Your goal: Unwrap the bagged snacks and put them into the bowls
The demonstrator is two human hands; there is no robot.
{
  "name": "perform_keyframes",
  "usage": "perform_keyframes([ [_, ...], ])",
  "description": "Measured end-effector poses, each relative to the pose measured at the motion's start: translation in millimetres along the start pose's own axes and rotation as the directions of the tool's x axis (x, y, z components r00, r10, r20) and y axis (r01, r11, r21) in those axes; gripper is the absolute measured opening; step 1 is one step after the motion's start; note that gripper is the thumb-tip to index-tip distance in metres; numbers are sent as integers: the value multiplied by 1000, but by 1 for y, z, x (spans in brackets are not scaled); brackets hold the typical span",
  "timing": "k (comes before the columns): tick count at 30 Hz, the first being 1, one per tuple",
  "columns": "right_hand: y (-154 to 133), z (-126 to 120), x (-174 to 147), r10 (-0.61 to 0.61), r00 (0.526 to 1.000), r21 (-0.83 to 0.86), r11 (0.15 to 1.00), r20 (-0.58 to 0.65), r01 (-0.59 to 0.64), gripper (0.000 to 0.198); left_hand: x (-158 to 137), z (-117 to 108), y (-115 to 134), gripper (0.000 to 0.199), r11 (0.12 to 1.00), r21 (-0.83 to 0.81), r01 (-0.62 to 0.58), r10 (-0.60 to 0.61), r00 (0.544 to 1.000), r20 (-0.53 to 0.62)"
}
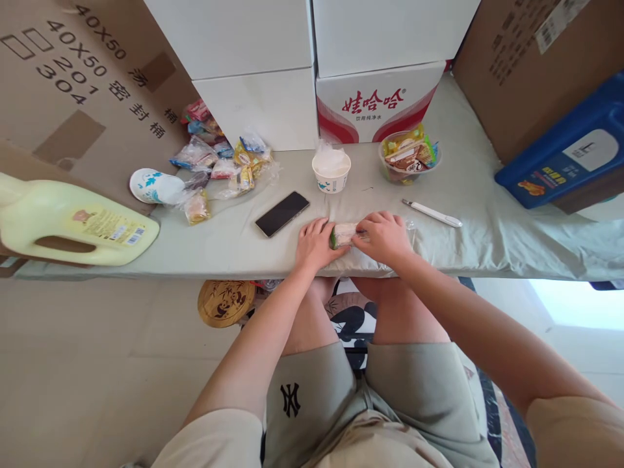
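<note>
The cloth-covered table (229, 250) runs out of view at the right. The brown carton (53, 84) at the left is cut off by the border, and so are the yellowish jug (104, 224) and, at the right, the blue bottle (550, 156). Near the table's front edge, the left hand (314, 244) grips one end of a wrapped packet (346, 233) — its green tip (333, 238) is visible — while the right hand (383, 237) pinches its other part. Both hands cover much of it, so its contents I cannot tell.
</note>
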State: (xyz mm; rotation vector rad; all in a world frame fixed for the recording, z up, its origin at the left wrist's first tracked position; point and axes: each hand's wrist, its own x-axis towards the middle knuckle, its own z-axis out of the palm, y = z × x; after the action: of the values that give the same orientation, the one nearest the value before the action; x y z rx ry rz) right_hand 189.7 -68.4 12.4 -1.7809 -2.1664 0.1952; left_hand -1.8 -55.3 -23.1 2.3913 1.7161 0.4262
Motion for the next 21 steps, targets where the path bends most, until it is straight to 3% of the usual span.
perform_keyframes([
  [5, -20, 3, 0, -13, 999, 29, 1000, 44, 12, 21, 0, 0, -1, 69, 999, -36, 12, -12, 1000, -12],
  [9, -30, 3, 7, 5, 995, 100, 995, 95, -14, 21, 0, 1, -2, 53, 1000, -29, 7, -7, 1000, 9],
  [13, -40, 1, 15, -134, 984, 180, 977, 115, 112, 24, 1, 0, -5, 41, 999, -39, 5, -3, 999, 32],
  [15, -36, 1, 15, -190, 976, 176, 970, 102, 171, 27, 1, 1, -6, 39, 997, -72, 28, -28, 1000, 10],
  [21, 8, 9, -3, -111, 993, 36, 993, -29, 112, 36, 2, 7, -18, 26, 958, -274, 83, -122, 984, -129],
])
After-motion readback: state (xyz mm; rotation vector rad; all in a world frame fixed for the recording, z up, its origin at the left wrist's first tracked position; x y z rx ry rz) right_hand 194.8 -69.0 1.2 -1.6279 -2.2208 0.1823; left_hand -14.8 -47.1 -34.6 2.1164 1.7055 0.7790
